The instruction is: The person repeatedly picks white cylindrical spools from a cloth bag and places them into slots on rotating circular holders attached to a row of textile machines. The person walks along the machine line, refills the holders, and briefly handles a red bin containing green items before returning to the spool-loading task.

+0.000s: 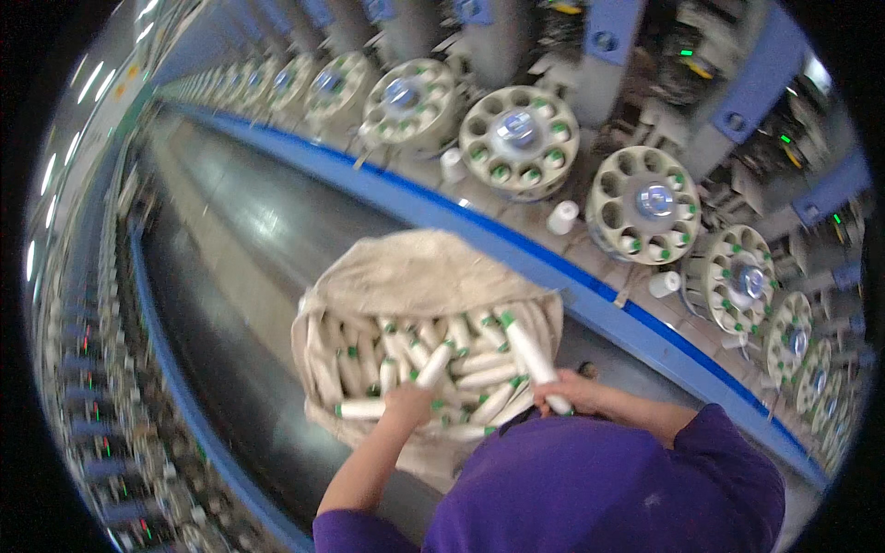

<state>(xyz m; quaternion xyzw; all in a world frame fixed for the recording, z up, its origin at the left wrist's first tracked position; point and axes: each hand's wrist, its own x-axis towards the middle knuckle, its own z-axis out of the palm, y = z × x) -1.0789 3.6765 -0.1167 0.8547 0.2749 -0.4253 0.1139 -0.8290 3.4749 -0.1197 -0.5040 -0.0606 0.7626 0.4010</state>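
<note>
My left hand [408, 405] is closed on a white yarn bobbin [433, 366] with a green tip, over the left middle of a large cloth sack [396, 267]. To the right, my right hand [573, 393] grips another long white yarn bobbin [529, 351], its green end pointing up and away from me over the sack's right side. Inside the sack lie several similar bobbins [484, 376] in a loose heap, pointing many ways. My fingers hide the near part of both held bobbins.
A blue rail [452, 217] runs diagonally beyond the sack. Behind it stands a row of round magazines [518, 138] with bobbins in their pockets. White yarn packages [563, 217] stand by the rail. Another machine row [101, 405] lines the left, across a grey floor [267, 217].
</note>
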